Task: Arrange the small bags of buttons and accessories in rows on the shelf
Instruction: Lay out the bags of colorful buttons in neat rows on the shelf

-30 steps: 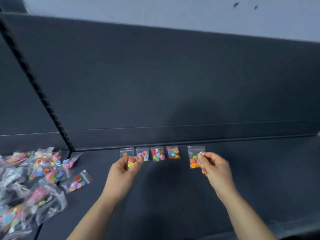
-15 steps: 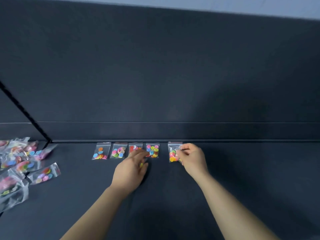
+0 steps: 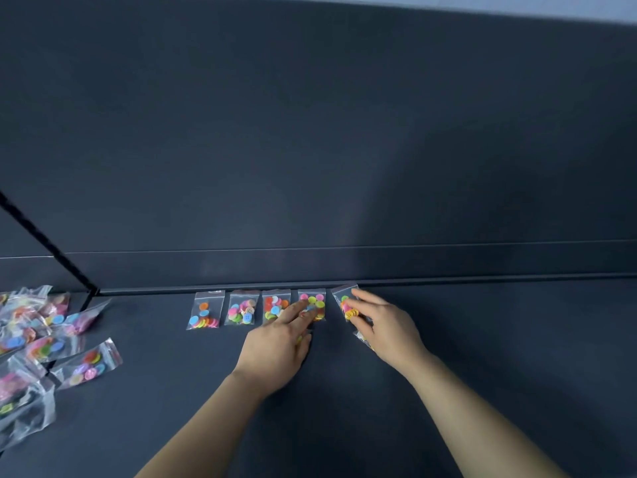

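Observation:
Five small clear bags of coloured buttons lie in a row along the shelf's back edge: the first bag [image 3: 205,310], second bag [image 3: 243,308], third bag [image 3: 275,305], fourth bag [image 3: 315,301] and fifth bag [image 3: 343,298]. My left hand [image 3: 279,346] reaches over the third and fourth bags with straight fingers, while its thumb tucks a bag with yellow buttons [image 3: 299,339] under the palm. My right hand [image 3: 386,326] lies with spread fingers on the fifth bag, which sits tilted. Another bag [image 3: 362,337] peeks from under that hand.
A loose heap of button bags [image 3: 31,339] covers the shelf's left end, with one stray bag [image 3: 88,365] nearest the row. A black slotted upright [image 3: 48,243] stands at the back left. The dark back panel [image 3: 344,167] rises right behind the row.
Both hands have come down from above the shelf to the row. My right hand went from pinching the fifth bag to laying fingers flat on it. The camera moved closer.

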Motion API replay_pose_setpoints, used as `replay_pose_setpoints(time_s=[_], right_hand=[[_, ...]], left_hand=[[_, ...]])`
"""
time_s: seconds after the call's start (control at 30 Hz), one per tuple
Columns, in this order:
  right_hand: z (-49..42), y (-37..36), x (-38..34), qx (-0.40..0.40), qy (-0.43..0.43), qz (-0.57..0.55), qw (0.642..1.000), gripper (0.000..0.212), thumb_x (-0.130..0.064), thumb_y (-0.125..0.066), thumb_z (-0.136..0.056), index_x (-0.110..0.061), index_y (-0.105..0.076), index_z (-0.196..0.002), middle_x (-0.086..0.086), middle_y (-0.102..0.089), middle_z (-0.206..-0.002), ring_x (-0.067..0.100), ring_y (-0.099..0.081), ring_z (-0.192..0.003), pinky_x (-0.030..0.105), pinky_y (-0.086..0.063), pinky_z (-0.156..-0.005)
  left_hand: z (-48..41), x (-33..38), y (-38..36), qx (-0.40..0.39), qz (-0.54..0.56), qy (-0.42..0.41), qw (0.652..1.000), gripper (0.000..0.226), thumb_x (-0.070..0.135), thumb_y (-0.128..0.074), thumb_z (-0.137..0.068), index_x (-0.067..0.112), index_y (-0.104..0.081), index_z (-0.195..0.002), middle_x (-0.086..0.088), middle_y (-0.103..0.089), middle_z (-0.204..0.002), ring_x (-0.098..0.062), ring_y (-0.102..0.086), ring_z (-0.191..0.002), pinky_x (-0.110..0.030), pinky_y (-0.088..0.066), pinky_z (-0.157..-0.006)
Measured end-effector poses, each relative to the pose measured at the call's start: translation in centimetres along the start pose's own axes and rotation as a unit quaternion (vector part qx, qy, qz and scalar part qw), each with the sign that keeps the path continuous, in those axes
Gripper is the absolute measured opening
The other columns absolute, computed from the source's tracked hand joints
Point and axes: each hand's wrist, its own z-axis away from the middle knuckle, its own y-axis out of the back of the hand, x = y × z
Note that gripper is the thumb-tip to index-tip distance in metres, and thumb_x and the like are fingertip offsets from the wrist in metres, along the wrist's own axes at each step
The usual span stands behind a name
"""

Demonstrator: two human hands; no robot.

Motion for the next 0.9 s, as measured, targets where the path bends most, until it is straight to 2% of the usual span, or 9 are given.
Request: replay_pose_setpoints(time_s=[0.27,0.4,0.53,0.6,0.67,0.7,0.77,0.83,0.9], right_hand=[[-0.4,-1.2,-1.4,0.027,0.003,0.028,0.999,0.026,-0.035,-0.054,-0.094,-0.033,-0.066,-0.117,-0.016,-0.052,-0.128,0.01,-0.063,-0.089,0.028,-0.051,-0.072],[-0.3,-1.4,-1.5,0.032,0.004,0.032,0.999,0.028,-0.035,-0.055,-0.094,-0.033,-0.064,-0.121,-0.018,-0.051,-0.132,0.009,-0.063,-0.093,0.027,-0.051,-0.075],[0.1,-0.7,-1.5,0.079,-0.027,-0.117,0.99,0.035,-0.029,-0.062,-0.091,-0.024,-0.06,-0.126,-0.013,-0.056,-0.127,0.004,-0.056,-0.109,0.012,-0.043,-0.087],[0.6,0.4,-1.5,0.113,-0.113,-0.244,0.956,0.024,-0.027,-0.061,-0.091,-0.022,-0.065,-0.115,-0.01,-0.064,-0.106,0.005,-0.061,-0.094,0.013,-0.045,-0.078],[1.2,1.6,-1.6,0.093,-0.206,-0.394,0.891,0.014,-0.025,-0.059,-0.093,-0.018,-0.069,-0.101,-0.004,-0.064,-0.083,0.01,-0.059,-0.069,0.022,-0.049,-0.059],[1.4,2.1,-1.6,0.072,-0.236,-0.452,0.857,0.013,-0.024,-0.059,-0.094,-0.016,-0.069,-0.097,-0.001,-0.063,-0.08,0.012,-0.058,-0.068,0.025,-0.051,-0.056],[1.7,2.7,-1.6,0.053,-0.259,-0.529,0.806,0.01,-0.017,-0.061,-0.093,-0.013,-0.07,-0.094,0.005,-0.066,-0.091,0.018,-0.063,-0.081,0.033,-0.057,-0.066],[1.9,3.2,-1.6,0.051,-0.25,-0.578,0.775,0.01,-0.006,-0.061,-0.09,-0.008,-0.069,-0.095,0.011,-0.069,-0.097,0.022,-0.066,-0.087,0.035,-0.058,-0.075],[2.2,3.8,-1.7,0.046,-0.238,-0.6,0.762,0.01,0.0,-0.063,-0.087,-0.005,-0.069,-0.095,0.013,-0.07,-0.094,0.024,-0.069,-0.087,0.033,-0.058,-0.073]], left_hand=[[-0.1,-0.3,-0.4,0.003,-0.006,-0.013,1.0,0.045,0.04,-0.034,-0.098,0.046,-0.03,-0.142,0.022,-0.028,-0.151,-0.015,-0.055,-0.12,-0.027,-0.051,-0.077],[-0.1,-0.7,-0.5,0.006,-0.005,-0.014,1.0,0.045,0.04,-0.035,-0.098,0.046,-0.031,-0.142,0.021,-0.028,-0.151,-0.016,-0.056,-0.118,-0.028,-0.051,-0.076],[0.1,-0.3,0.0,-0.002,-0.007,-0.015,1.0,0.043,0.041,-0.035,-0.098,0.046,-0.032,-0.141,0.02,-0.022,-0.153,-0.01,-0.058,-0.112,-0.024,-0.048,-0.068],[0.4,-0.1,0.5,0.033,0.052,-0.001,0.998,0.038,0.037,-0.044,-0.096,0.039,-0.047,-0.134,0.019,-0.034,-0.148,-0.008,-0.063,-0.101,-0.024,-0.049,-0.067],[0.8,0.9,1.2,0.082,0.154,0.055,0.983,0.024,0.035,-0.059,-0.09,0.032,-0.063,-0.114,0.021,-0.057,-0.122,-0.005,-0.064,-0.084,-0.025,-0.05,-0.066],[0.9,1.7,1.6,0.082,0.235,0.103,0.963,0.016,0.035,-0.067,-0.086,0.029,-0.067,-0.101,0.021,-0.064,-0.101,-0.005,-0.062,-0.075,-0.025,-0.051,-0.065],[0.9,4.0,2.1,0.018,0.416,0.177,0.892,0.018,0.029,-0.08,-0.074,0.021,-0.067,-0.084,0.011,-0.067,-0.073,-0.007,-0.059,-0.062,-0.024,-0.052,-0.063],[0.7,6.2,1.9,-0.042,0.5,0.174,0.847,0.025,0.023,-0.084,-0.069,0.011,-0.068,-0.083,0.002,-0.069,-0.071,-0.012,-0.062,-0.065,-0.024,-0.053,-0.067],[0.4,8.0,1.6,-0.054,0.535,0.165,0.827,0.023,0.021,-0.082,-0.072,0.007,-0.07,-0.085,-0.004,-0.073,-0.077,-0.014,-0.067,-0.07,-0.024,-0.055,-0.07]])
